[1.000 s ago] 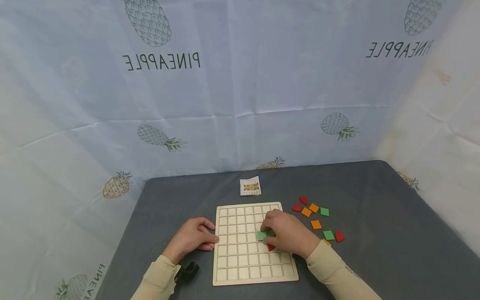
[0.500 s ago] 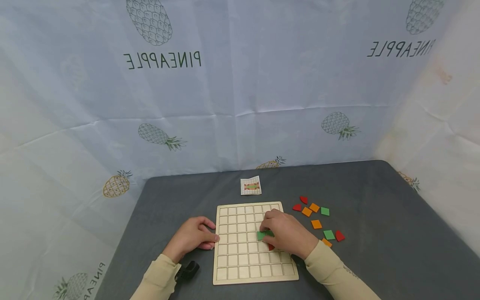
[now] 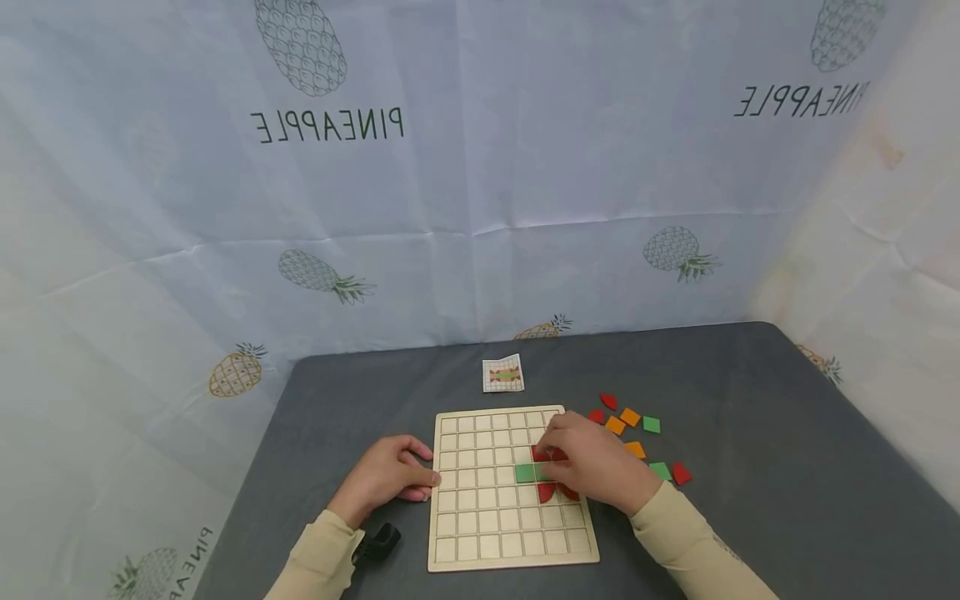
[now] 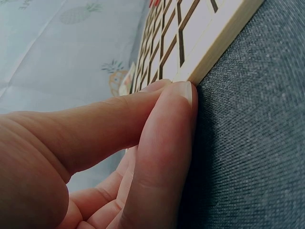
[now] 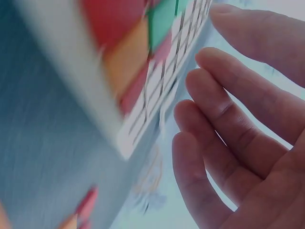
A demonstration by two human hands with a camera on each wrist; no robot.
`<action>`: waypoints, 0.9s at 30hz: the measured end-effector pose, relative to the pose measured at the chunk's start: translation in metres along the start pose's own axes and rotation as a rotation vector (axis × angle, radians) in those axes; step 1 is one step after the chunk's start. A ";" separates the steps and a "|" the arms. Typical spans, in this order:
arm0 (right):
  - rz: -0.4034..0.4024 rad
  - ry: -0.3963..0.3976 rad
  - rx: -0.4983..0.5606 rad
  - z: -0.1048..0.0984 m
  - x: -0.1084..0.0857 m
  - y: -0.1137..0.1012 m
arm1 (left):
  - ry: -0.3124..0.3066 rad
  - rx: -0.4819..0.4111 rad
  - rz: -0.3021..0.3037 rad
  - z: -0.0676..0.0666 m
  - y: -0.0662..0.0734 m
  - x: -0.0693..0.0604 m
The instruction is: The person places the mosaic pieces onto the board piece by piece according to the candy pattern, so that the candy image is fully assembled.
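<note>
A pale wooden grid board (image 3: 477, 547) lies on the dark table. My left hand (image 3: 390, 475) pinches its left edge between thumb and finger, seen close in the left wrist view. Over the board's right side is my right hand (image 3: 600, 462), fingers loosely bent and apart from the tiles; the right wrist view shows nothing between them. Green square tiles (image 3: 526, 473) fill a row there, with red rounded tiles (image 3: 546, 493) above and below. An orange tile (image 5: 126, 57) sits at the row's right end, hidden by the hand in the head view.
Loose red, orange and green tiles (image 3: 652, 425) lie right of the board. Behind it stands a small pattern card (image 3: 503, 374). A black object (image 3: 384, 540) is by the left wrist. Pineapple-printed cloth (image 3: 472, 167) hangs beyond the table.
My right hand has let go of the green tile and shifted a little right, uncovering red tiles above and below the row. The left hand stays at the board's edge.
</note>
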State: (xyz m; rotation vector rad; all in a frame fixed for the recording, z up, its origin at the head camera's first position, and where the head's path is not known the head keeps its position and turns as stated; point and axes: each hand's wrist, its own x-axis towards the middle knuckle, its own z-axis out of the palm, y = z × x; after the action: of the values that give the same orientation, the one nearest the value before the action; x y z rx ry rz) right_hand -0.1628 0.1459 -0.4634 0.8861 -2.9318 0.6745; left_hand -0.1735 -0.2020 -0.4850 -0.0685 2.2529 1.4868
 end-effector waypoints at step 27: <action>0.244 -0.090 -0.031 -0.049 -0.098 0.107 | 0.010 0.011 -0.015 0.002 -0.001 0.002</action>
State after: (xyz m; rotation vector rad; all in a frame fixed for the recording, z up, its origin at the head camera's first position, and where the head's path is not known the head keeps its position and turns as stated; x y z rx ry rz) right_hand -0.1432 0.2973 -0.4742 0.5756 -3.1542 0.6099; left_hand -0.1745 -0.2007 -0.4873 -0.0899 2.2635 1.4688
